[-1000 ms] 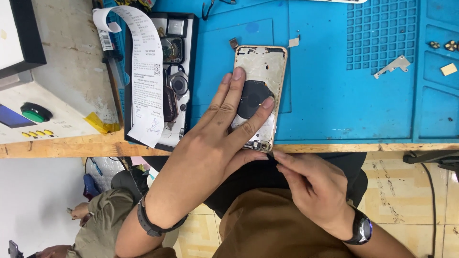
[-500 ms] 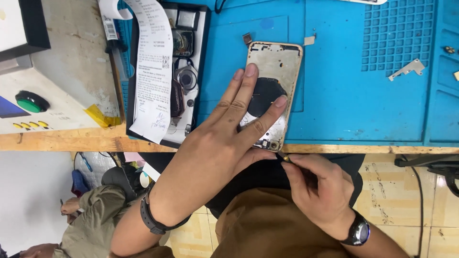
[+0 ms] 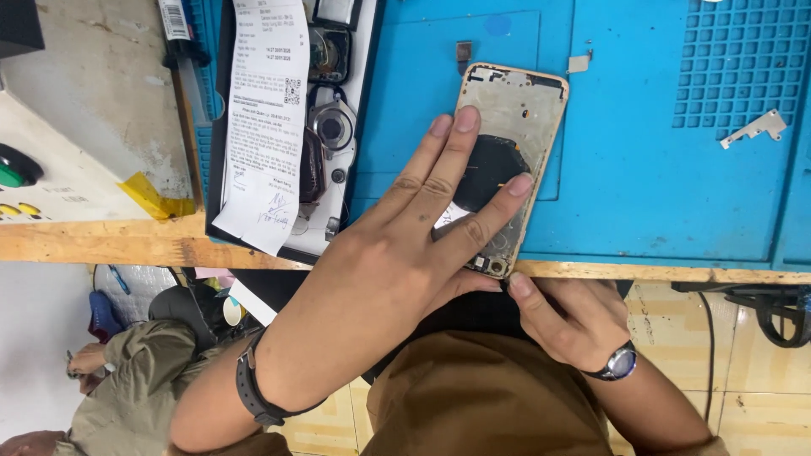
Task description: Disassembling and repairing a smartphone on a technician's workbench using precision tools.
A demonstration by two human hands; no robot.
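Note:
An opened phone housing point(image 3: 525, 110) with a gold frame and a round black coil lies on the blue work mat point(image 3: 642, 169), its lower end at the table's front edge. My left hand point(image 3: 405, 245) lies flat across its lower half with the fingers spread, pressing it down. My right hand point(image 3: 566, 325) is below the table edge. Its fingers are pinched around a thin dark tool, barely visible, at the housing's bottom corner. I wear a dark band on the left wrist and a watch on the right.
A black tray point(image 3: 218, 101) with phone parts and a printed paper slip point(image 3: 266, 118) stands left of the mat. Small metal brackets point(image 3: 754, 128) lie on the mat. A wooden table edge point(image 3: 101, 241) runs across. Another person point(image 3: 127, 380) crouches at lower left. A black cable point(image 3: 781, 312) hangs at the right.
My right hand has moved up to the housing's bottom corner. The left hand stays pressed on the housing. The view has drawn closer.

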